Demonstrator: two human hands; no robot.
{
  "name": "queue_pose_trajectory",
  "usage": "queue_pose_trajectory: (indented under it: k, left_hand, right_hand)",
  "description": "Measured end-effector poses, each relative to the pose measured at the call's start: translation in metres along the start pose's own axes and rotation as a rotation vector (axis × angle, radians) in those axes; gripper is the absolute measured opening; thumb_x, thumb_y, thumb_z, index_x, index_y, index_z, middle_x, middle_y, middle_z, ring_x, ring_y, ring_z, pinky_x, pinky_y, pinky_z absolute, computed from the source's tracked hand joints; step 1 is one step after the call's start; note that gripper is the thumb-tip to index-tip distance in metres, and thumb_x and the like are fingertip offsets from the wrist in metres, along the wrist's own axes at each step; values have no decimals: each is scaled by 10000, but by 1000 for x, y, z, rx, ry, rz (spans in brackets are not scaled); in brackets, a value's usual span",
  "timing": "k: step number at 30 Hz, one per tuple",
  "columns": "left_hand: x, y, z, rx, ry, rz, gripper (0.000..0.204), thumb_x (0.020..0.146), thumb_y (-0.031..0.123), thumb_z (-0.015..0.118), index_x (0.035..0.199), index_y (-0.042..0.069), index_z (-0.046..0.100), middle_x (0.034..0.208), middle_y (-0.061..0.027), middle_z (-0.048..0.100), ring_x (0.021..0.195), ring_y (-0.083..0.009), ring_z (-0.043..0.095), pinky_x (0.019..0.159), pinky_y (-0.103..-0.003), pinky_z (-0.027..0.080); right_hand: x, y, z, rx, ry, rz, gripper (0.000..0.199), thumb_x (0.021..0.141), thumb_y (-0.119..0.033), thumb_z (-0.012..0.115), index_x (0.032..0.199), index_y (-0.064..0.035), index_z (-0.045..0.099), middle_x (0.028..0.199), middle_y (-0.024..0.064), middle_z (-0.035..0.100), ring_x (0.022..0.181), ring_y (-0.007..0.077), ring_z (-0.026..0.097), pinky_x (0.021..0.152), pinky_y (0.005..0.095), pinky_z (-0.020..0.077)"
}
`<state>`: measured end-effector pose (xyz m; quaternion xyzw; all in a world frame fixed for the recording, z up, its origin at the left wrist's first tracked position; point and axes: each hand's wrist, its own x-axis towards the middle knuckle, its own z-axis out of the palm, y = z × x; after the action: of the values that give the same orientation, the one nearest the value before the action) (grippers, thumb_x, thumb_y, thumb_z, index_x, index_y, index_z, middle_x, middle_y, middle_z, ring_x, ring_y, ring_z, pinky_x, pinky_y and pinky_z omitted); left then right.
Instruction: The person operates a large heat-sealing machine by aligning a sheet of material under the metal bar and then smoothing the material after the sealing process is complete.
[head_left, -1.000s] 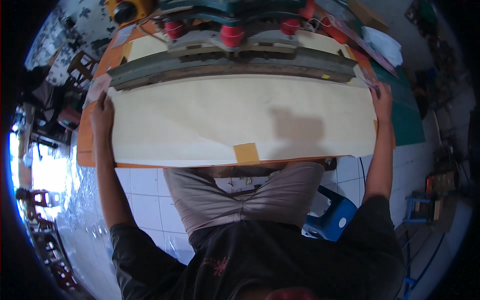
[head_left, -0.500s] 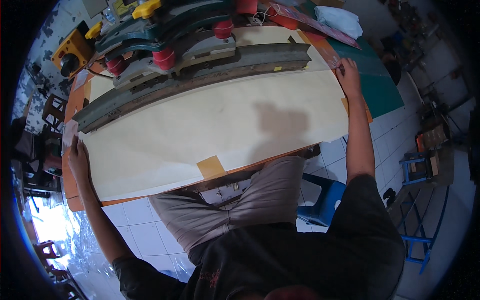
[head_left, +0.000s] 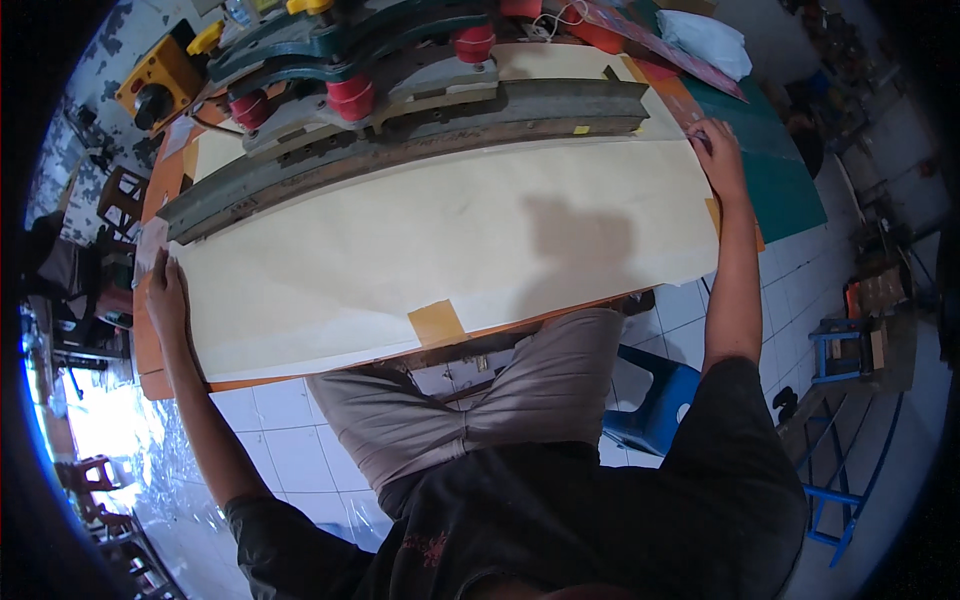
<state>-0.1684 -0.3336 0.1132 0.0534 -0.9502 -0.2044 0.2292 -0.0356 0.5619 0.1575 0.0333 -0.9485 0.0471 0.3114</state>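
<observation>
A wide cream paper sheet (head_left: 400, 235) lies on the orange board of the worktable in front of me, held at its near edge by a piece of tan tape (head_left: 437, 323). My left hand (head_left: 166, 295) rests along the sheet's left edge with its fingers stretched out. At the far right corner, my right hand (head_left: 718, 155) has its fingers bent and closed at the sheet's edge. What lies between those fingertips is too small to make out. A long grey metal bar (head_left: 420, 130) crosses the sheet between my hands, farther from me.
Behind the bar stands a dark green press frame (head_left: 350, 65) with red round supports (head_left: 350, 97). A yellow control box (head_left: 157, 92) is at the far left. Beyond my right hand lie a green mat (head_left: 780, 180) and a white plastic package (head_left: 705, 42). A blue stool (head_left: 650, 400) stands below the table.
The whole view has shifted slightly, so the table appears a little farther right and up. Both hands stay at the same edges of the sheet.
</observation>
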Motion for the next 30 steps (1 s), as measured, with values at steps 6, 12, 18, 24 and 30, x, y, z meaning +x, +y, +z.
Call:
queue_pose_trajectory:
  k: [6, 12, 18, 24, 30]
  left_hand:
    - [-3, 6, -1, -9, -1, -47, 470, 1031, 351, 480, 1404, 87, 589, 1383, -156, 616, 1303, -344, 570, 1079, -410, 437]
    - [-1, 1, 0, 37, 24, 9, 458, 1034, 351, 480, 1401, 103, 593, 1376, -164, 617, 1290, -360, 575, 1069, -415, 443]
    - [1, -7, 2, -7, -18, -15, 449, 1036, 337, 470, 1412, 119, 586, 1403, -146, 604, 1306, -338, 567, 1059, -409, 454]
    - [3, -6, 2, 14, -26, 9, 455, 1040, 332, 466, 1420, 106, 575, 1400, -146, 606, 1300, -339, 573, 1064, -412, 455]
    - [3, -11, 3, 30, -3, 43, 450, 1044, 326, 468, 1421, 105, 574, 1382, -161, 617, 1277, -346, 591, 1047, -416, 468]
  right_hand:
    - [-7, 5, 3, -110, 1, 135, 177, 863, -41, 654, 1025, -81, 595, 1052, 90, 648, 1075, 308, 587, 940, 464, 419]
    - [-2, 11, 2, -66, 191, 69, 152, 907, -87, 629, 1056, -62, 623, 1038, 102, 655, 1038, 316, 597, 916, 447, 444]
    - [-3, 7, -4, -70, 229, 93, 116, 940, -111, 631, 1026, -47, 674, 1018, 122, 677, 997, 338, 614, 887, 433, 476]
    - [3, -18, -2, 161, 104, 22, 164, 913, -169, 706, 1017, -51, 748, 999, 120, 695, 1003, 299, 622, 891, 393, 486]
    - [4, -40, -2, 313, -146, 15, 187, 885, -180, 743, 1009, -40, 750, 997, 114, 679, 1001, 257, 625, 909, 383, 489]
